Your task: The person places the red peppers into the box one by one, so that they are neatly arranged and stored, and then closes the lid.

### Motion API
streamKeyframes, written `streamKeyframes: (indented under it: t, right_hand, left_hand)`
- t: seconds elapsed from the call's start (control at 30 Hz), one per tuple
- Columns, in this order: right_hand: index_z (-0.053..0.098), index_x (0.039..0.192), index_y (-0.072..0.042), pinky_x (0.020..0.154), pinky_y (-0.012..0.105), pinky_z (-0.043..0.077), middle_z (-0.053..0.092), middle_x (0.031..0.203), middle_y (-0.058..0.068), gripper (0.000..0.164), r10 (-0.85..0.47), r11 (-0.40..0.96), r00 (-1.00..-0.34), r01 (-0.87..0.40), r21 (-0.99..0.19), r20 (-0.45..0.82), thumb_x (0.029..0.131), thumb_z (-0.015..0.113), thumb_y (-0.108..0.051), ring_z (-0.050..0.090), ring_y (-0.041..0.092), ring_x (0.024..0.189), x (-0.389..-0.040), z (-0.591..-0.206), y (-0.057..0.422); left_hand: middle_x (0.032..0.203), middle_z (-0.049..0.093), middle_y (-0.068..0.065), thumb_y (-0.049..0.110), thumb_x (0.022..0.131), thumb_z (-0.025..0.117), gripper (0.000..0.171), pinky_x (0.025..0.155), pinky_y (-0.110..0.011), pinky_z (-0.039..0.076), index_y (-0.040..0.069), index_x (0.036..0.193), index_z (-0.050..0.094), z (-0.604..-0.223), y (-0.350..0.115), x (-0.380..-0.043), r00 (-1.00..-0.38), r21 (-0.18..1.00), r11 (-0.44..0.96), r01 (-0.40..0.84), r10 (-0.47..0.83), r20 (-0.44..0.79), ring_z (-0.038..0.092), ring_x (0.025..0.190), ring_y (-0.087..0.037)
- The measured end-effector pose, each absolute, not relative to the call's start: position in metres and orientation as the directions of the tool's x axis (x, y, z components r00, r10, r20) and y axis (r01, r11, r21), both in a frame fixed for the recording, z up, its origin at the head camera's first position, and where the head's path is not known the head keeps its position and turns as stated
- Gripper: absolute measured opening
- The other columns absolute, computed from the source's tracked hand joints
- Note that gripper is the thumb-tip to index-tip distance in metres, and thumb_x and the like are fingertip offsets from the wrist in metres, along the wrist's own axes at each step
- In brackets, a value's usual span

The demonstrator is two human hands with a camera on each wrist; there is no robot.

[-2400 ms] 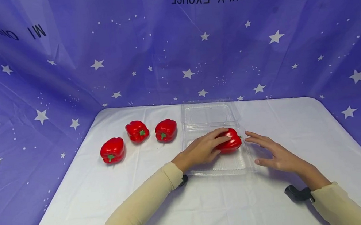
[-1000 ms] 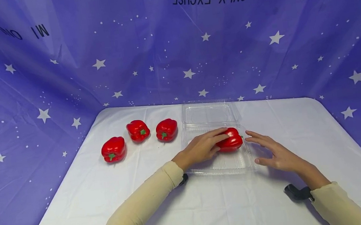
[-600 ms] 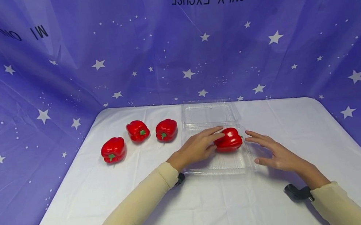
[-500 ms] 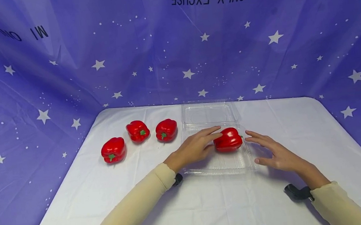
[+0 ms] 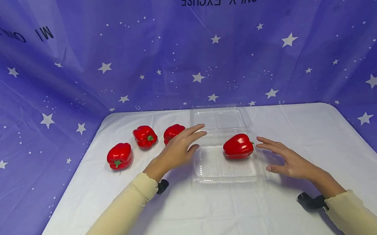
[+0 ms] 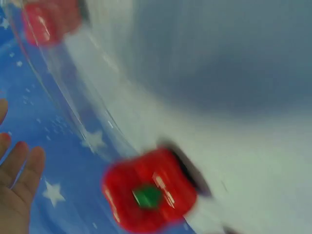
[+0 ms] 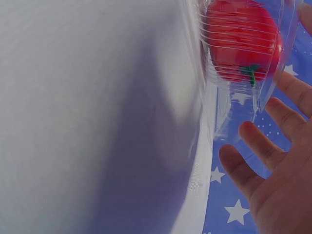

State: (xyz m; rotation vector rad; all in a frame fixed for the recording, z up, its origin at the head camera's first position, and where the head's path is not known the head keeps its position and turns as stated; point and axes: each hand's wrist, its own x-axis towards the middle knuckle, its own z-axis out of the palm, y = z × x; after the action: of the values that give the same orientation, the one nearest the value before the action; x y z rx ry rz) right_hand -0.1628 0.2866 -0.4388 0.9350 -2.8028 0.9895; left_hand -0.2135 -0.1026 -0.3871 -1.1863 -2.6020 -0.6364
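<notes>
One red bell pepper [image 5: 238, 146] lies on its side in the right half of a clear plastic clamshell box [image 5: 212, 178], its green stem facing right. My left hand [image 5: 178, 149] is over the box's left edge with fingers extended and nothing in it. It partly covers another bell pepper [image 5: 172, 131] on the table just left of the box. In the left wrist view a blurred bell pepper [image 6: 151, 190] shows below the fingers. My right hand [image 5: 289, 160] is at the box's right side, fingers spread and holding nothing, fingertips near the box wall in the right wrist view.
Two more red bell peppers, the back one [image 5: 145, 137] and the far-left one [image 5: 119, 156], sit on the white-covered table [image 5: 219, 217]. The box's lid [image 5: 219, 118] lies folded back behind it. A purple star-printed curtain [image 5: 154, 52] surrounds the table's back and sides.
My left hand has let go of the bell pepper in the box and moved left toward the others on the table. The right hand has stayed in place.
</notes>
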Motion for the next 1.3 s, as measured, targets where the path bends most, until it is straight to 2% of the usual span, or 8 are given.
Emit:
streamKeyframes:
  t: [0.17, 0.37, 0.67, 0.73, 0.9, 1.07, 1.17, 1.3]
  right_hand:
    - [0.049, 0.144, -0.009, 0.100, 0.079, 0.031, 0.034, 0.160, 0.017, 0.065, -0.543, 0.612, -0.810, -0.563, -0.556, 0.223, 0.083, 0.072, -0.016, 0.034, 0.045, 0.139, -0.163, -0.440, 0.285]
    - [0.050, 0.144, -0.010, 0.099, 0.078, 0.033, 0.035, 0.160, 0.015, 0.064, -0.549, 0.598, -0.800, -0.578, -0.555, 0.243, 0.084, 0.072, -0.016, 0.035, 0.042, 0.139, -0.162, -0.438, 0.286]
    - [0.050, 0.143, -0.007, 0.098, 0.079, 0.032, 0.035, 0.159, 0.015, 0.063, -0.549, 0.588, -0.797, -0.582, -0.562, 0.251, 0.084, 0.072, -0.016, 0.033, 0.020, 0.145, -0.161, -0.437, 0.286]
    - [0.050, 0.143, -0.007, 0.098, 0.079, 0.032, 0.035, 0.159, 0.015, 0.063, -0.548, 0.591, -0.799, -0.580, -0.561, 0.248, 0.084, 0.072, -0.016, 0.033, 0.023, 0.145, -0.161, -0.437, 0.286]
    - [0.050, 0.144, -0.009, 0.098, 0.079, 0.032, 0.034, 0.159, 0.016, 0.064, -0.542, 0.606, -0.809, -0.562, -0.563, 0.225, 0.084, 0.072, -0.014, 0.034, 0.039, 0.140, -0.161, -0.437, 0.288]
    - [0.048, 0.145, -0.012, 0.101, 0.080, 0.030, 0.033, 0.160, 0.015, 0.066, -0.538, 0.614, -0.819, -0.544, -0.572, 0.200, 0.084, 0.073, -0.016, 0.032, 0.042, 0.140, -0.163, -0.438, 0.288]
    - [0.049, 0.145, -0.012, 0.101, 0.079, 0.030, 0.033, 0.160, 0.015, 0.066, -0.536, 0.613, -0.819, -0.544, -0.574, 0.204, 0.084, 0.073, -0.016, 0.032, 0.036, 0.143, -0.164, -0.439, 0.288]
    - [0.049, 0.145, -0.011, 0.101, 0.079, 0.030, 0.033, 0.160, 0.016, 0.066, -0.536, 0.606, -0.817, -0.548, -0.577, 0.212, 0.083, 0.073, -0.013, 0.030, 0.018, 0.146, -0.164, -0.440, 0.289]
  left_hand:
    - [0.151, 0.051, -0.008, 0.004, 0.089, 0.067, 0.045, 0.110, -0.041, 0.048, 0.010, 0.133, 0.063, -0.387, -0.137, -0.225, -0.668, 0.264, 0.617, 0.742, 0.643, 0.375, 0.051, 0.137, -0.026]
    - [0.155, 0.044, -0.007, 0.005, 0.088, 0.065, 0.049, 0.112, -0.045, 0.046, 0.011, 0.136, 0.060, -0.387, -0.164, -0.237, -0.766, 0.299, 0.708, 0.640, 0.555, 0.324, 0.044, 0.142, -0.028]
    - [0.157, 0.041, -0.010, 0.004, 0.086, 0.064, 0.053, 0.108, -0.048, 0.049, 0.009, 0.139, 0.058, -0.393, -0.172, -0.246, -0.813, 0.365, 0.727, 0.582, 0.510, 0.281, 0.041, 0.144, -0.031]
    - [0.158, 0.040, -0.009, 0.004, 0.086, 0.064, 0.054, 0.111, -0.047, 0.046, 0.009, 0.139, 0.057, -0.396, -0.171, -0.248, -0.819, 0.373, 0.729, 0.574, 0.508, 0.268, 0.040, 0.145, -0.030]
    - [0.155, 0.045, -0.008, 0.004, 0.088, 0.062, 0.050, 0.117, -0.046, 0.039, 0.008, 0.138, 0.059, -0.406, -0.168, -0.254, -0.821, 0.373, 0.732, 0.570, 0.524, 0.226, 0.040, 0.145, -0.029]
    - [0.149, 0.053, -0.006, 0.000, 0.088, 0.063, 0.049, 0.118, -0.046, 0.038, 0.008, 0.135, 0.061, -0.412, -0.169, -0.255, -0.831, 0.375, 0.742, 0.556, 0.507, 0.229, 0.044, 0.144, -0.029]
    - [0.148, 0.054, -0.006, -0.001, 0.087, 0.064, 0.049, 0.117, -0.047, 0.040, 0.009, 0.135, 0.061, -0.413, -0.170, -0.255, -0.828, 0.375, 0.738, 0.561, 0.504, 0.247, 0.045, 0.143, -0.028]
    - [0.147, 0.054, -0.006, -0.002, 0.088, 0.065, 0.048, 0.116, -0.046, 0.040, 0.009, 0.134, 0.061, -0.413, -0.169, -0.256, -0.823, 0.366, 0.737, 0.568, 0.511, 0.247, 0.046, 0.142, -0.028]
